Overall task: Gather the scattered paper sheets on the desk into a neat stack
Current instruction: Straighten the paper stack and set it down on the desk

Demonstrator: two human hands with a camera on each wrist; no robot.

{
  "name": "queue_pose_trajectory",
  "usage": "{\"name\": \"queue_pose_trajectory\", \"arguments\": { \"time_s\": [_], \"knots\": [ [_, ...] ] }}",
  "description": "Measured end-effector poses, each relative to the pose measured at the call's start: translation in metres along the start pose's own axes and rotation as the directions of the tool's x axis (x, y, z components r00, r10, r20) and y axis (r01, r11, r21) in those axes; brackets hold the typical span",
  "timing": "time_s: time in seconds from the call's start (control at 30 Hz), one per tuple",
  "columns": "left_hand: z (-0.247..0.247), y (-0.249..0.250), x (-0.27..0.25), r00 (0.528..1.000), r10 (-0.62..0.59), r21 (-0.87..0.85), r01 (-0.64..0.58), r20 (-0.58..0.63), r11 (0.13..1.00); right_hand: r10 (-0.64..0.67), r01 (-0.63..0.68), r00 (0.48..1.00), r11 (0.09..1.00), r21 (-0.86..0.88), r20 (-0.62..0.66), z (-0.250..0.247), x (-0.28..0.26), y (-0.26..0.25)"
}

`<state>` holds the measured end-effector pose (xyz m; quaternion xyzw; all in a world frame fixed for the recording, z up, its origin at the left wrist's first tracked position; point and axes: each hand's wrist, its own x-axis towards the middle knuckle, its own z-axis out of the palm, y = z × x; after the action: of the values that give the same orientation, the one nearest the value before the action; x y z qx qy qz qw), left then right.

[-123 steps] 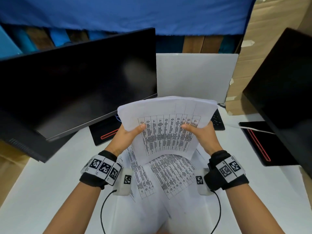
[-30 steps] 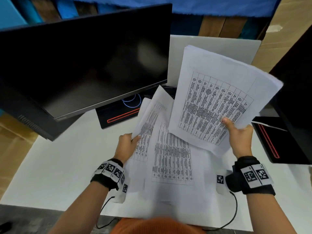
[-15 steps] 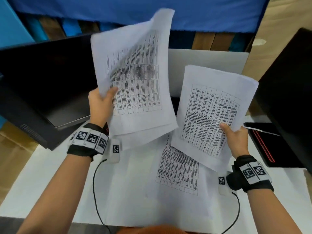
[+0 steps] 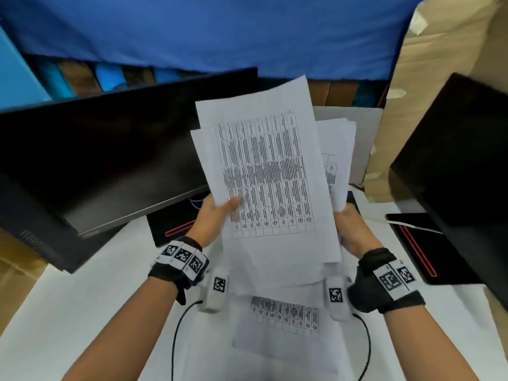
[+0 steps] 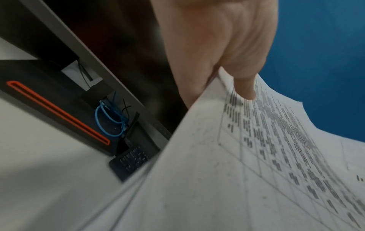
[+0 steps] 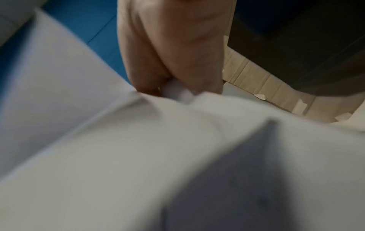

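I hold a bundle of white printed sheets upright above the white desk. My left hand pinches the bundle's left edge, thumb on the printed table; the left wrist view shows that thumb pressing the sheets. My right hand grips the right edge, where more sheets stick out behind the front one. The right wrist view is blurred, with the right hand closed on paper. Another printed sheet lies flat on the desk below the bundle.
A dark monitor stands at the left, another monitor at the right. Black bases with red stripes sit under them. A keyboard and a blue cable lie behind. Cardboard rises at the back right.
Half a second ago each hand held its own sheets apart, the left raised high. Now the left hand's sheets have come down in front of the right hand's, forming one bundle.
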<state>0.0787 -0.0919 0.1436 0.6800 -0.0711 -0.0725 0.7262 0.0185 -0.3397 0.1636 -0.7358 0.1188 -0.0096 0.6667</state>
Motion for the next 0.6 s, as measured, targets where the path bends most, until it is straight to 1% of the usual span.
{"name": "queue_pose_trajectory", "arguments": {
  "time_s": [0.03, 0.1, 0.13, 0.17, 0.27, 0.33, 0.4, 0.47, 0.53, 0.6],
  "knots": [
    [0.001, -0.004, 0.001, 1.000, -0.020, -0.011, 0.020, 0.014, 1.000, 0.018, -0.018, 1.000, 1.000, 0.026, -0.014, 0.002, 0.000, -0.001],
    [0.003, -0.007, 0.000, 1.000, -0.017, 0.001, 0.017, -0.018, 1.000, 0.048, -0.042, 0.998, 0.985, 0.167, -0.029, 0.005, -0.002, -0.001],
    [0.004, -0.008, -0.001, 0.999, -0.002, 0.006, 0.003, -0.046, 1.000, 0.044, -0.036, 0.999, 0.970, 0.241, -0.029, 0.006, -0.003, 0.000],
    [0.006, -0.007, -0.002, 0.998, 0.018, 0.010, -0.017, -0.067, 1.000, 0.014, -0.008, 1.000, 0.965, 0.263, -0.020, 0.006, -0.004, 0.002],
    [0.009, -0.005, -0.002, 0.992, 0.076, 0.070, -0.069, -0.097, 0.995, -0.073, 0.074, 0.997, 0.993, 0.087, -0.018, 0.012, -0.006, 0.004],
    [0.010, -0.002, -0.003, 0.991, 0.108, 0.073, -0.103, -0.077, 0.992, -0.113, 0.115, 0.990, 0.993, 0.019, -0.089, 0.013, -0.003, 0.006],
    [0.010, 0.002, -0.005, 0.989, 0.135, 0.046, -0.133, -0.053, 0.990, -0.134, 0.139, 0.985, 0.990, 0.034, -0.111, 0.013, -0.001, 0.006],
    [0.010, 0.005, -0.006, 0.989, 0.147, 0.019, -0.147, -0.026, 0.989, -0.150, 0.156, 0.985, 0.986, 0.064, -0.085, 0.013, -0.001, 0.008],
    [0.010, 0.006, -0.007, 0.991, 0.134, -0.002, -0.134, 0.002, 0.991, -0.159, 0.163, 0.985, 0.984, 0.069, -0.062, 0.013, 0.000, 0.015],
    [0.011, 0.005, -0.007, 0.993, 0.113, -0.007, -0.113, 0.028, 0.994, -0.161, 0.166, 0.985, 0.983, 0.078, -0.068, 0.013, 0.000, 0.018]
  ]
}}
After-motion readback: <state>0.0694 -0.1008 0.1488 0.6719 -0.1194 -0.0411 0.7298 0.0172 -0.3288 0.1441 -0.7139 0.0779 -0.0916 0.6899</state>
